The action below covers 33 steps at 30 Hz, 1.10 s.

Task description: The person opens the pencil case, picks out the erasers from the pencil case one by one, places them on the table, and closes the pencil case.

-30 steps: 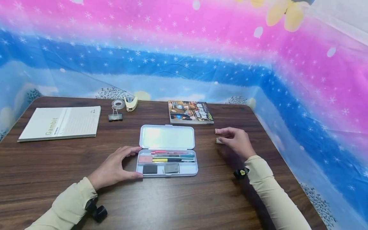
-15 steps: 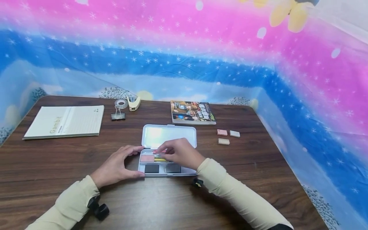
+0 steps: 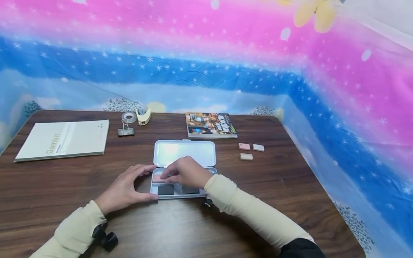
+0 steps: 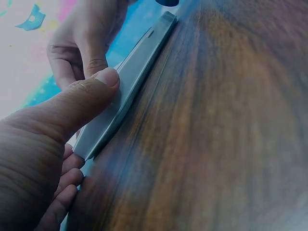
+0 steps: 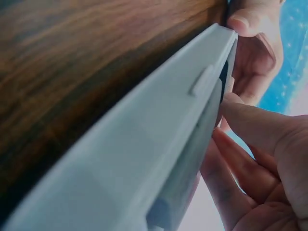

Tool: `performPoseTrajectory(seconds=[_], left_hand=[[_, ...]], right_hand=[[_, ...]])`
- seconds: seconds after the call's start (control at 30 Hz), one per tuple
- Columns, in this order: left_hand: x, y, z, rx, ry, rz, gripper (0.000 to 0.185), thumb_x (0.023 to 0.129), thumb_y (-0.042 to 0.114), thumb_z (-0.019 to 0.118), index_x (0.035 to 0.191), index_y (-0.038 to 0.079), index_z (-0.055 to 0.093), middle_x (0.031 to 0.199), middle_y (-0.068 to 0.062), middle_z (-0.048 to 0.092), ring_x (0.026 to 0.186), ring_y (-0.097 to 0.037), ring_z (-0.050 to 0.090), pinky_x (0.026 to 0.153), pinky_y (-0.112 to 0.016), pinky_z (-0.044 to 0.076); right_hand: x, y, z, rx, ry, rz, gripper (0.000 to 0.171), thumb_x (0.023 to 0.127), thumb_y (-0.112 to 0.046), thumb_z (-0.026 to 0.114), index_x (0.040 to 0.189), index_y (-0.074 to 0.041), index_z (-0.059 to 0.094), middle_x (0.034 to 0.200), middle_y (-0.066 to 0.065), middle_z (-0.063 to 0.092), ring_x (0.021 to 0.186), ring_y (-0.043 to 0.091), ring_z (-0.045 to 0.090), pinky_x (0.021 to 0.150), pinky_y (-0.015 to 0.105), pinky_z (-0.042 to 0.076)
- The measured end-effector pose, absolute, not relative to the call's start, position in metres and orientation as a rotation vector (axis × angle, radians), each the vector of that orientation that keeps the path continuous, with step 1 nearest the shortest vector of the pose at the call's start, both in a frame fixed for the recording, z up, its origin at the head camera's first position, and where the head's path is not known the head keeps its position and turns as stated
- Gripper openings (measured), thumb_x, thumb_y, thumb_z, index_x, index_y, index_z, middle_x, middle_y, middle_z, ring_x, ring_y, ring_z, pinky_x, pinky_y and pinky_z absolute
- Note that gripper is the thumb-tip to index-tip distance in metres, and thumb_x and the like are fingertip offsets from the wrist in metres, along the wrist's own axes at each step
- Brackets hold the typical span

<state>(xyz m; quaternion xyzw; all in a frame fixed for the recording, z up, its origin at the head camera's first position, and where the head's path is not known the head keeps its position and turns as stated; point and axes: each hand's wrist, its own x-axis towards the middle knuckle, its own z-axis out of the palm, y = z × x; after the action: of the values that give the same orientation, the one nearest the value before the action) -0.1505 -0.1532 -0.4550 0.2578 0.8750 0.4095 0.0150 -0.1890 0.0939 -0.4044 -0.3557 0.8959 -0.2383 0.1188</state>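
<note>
A clear plastic pencil case (image 3: pixel 185 152) lies open at the table's centre, its lid flat behind the tray. My left hand (image 3: pixel 151 182) grips the tray's left end, thumb on the front wall and forefinger at the hinge side; the left wrist view shows the thumb (image 4: pixel 94 91) pressed on the case wall (image 4: pixel 139 67). My right hand (image 3: pixel 166 175) curls over the tray, its fingertips pinching a pink eraser (image 3: pixel 156 178) in the left compartment. Two dark erasers (image 3: pixel 165 190) lie in the front row. The hand hides the pens. In the right wrist view its fingers (image 5: pixel 250 139) reach past the case rim (image 5: pixel 144 144).
Three small erasers (image 3: pixel 246 156) lie on the table right of the case. A picture book (image 3: pixel 210 124) sits behind it. A notebook (image 3: pixel 64 139), binder clip (image 3: pixel 126 131), tape roll (image 3: pixel 129 116) and small stapler (image 3: pixel 143 116) are at the back left. The table's right edge (image 3: pixel 309 168) meets a patterned cloth.
My right hand left the three erasers at the right, came over the tray, then slid left from the pens to the pink eraser. The left hand kept its hold.
</note>
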Motion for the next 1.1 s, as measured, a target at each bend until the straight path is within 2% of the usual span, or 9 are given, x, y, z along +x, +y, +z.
performPoseTrajectory(seconds=[0.13, 0.27, 0.43, 0.6, 0.83, 1.1], left_hand=[[-0.151, -0.152, -0.455, 0.791, 2.719, 1.267, 0.089, 0.078, 0.048, 0.094, 0.149, 0.009, 0.057, 0.139, -0.014, 0.061, 0.128, -0.037, 0.055, 0.104, -0.067, 0.044], [-0.151, -0.148, -0.455, 0.784, 2.715, 1.267, 0.090, 0.077, 0.049, 0.094, 0.149, 0.009, 0.057, 0.136, -0.013, 0.062, 0.126, -0.036, 0.055, 0.104, -0.067, 0.044], [-0.151, -0.147, -0.453, 0.799, 2.727, 1.270, 0.091, 0.076, 0.048, 0.095, 0.148, 0.010, 0.058, 0.135, -0.013, 0.063, 0.125, -0.037, 0.055, 0.104, -0.065, 0.044], [-0.151, -0.147, -0.454, 0.798, 2.732, 1.267, 0.090, 0.076, 0.048, 0.095, 0.148, 0.009, 0.058, 0.136, -0.014, 0.062, 0.127, -0.037, 0.054, 0.104, -0.065, 0.043], [-0.152, -0.150, -0.454, 0.802, 2.740, 1.258, 0.090, 0.076, 0.049, 0.095, 0.147, 0.008, 0.059, 0.135, -0.013, 0.062, 0.125, -0.036, 0.055, 0.103, -0.064, 0.043], [-0.152, -0.148, -0.453, 0.809, 2.752, 1.241, 0.091, 0.075, 0.047, 0.096, 0.147, 0.007, 0.059, 0.134, -0.014, 0.062, 0.124, -0.037, 0.056, 0.102, -0.064, 0.044]], right_hand=[[-0.192, 0.102, -0.405, -1.054, 2.613, -0.775, 0.016, 0.096, -0.015, 0.080, 0.111, -0.016, 0.084, 0.104, -0.008, 0.080, 0.087, -0.008, 0.066, 0.082, 0.012, 0.052], [-0.193, 0.131, -0.401, -0.998, 2.641, -0.924, 0.016, 0.095, -0.012, 0.081, 0.111, -0.016, 0.084, 0.106, -0.007, 0.079, 0.091, -0.004, 0.068, 0.083, 0.016, 0.054], [-0.198, 0.197, -0.395, -0.800, 2.750, -1.133, 0.018, 0.095, -0.007, 0.080, 0.110, -0.015, 0.083, 0.108, -0.004, 0.079, 0.094, 0.006, 0.072, 0.083, 0.025, 0.060], [-0.204, 0.282, -0.397, -0.553, 2.913, -1.199, 0.019, 0.092, -0.004, 0.082, 0.107, -0.015, 0.084, 0.107, 0.000, 0.079, 0.098, 0.015, 0.072, 0.083, 0.032, 0.059], [-0.209, 0.378, -0.413, -0.295, 3.053, -1.135, 0.020, 0.092, -0.010, 0.084, 0.112, -0.011, 0.083, 0.111, 0.007, 0.079, 0.098, 0.019, 0.072, 0.079, 0.025, 0.055], [-0.208, 0.418, -0.426, -0.129, 3.028, -1.048, 0.019, 0.095, -0.017, 0.082, 0.113, -0.014, 0.083, 0.109, 0.004, 0.080, 0.097, 0.017, 0.072, 0.078, 0.025, 0.055]])
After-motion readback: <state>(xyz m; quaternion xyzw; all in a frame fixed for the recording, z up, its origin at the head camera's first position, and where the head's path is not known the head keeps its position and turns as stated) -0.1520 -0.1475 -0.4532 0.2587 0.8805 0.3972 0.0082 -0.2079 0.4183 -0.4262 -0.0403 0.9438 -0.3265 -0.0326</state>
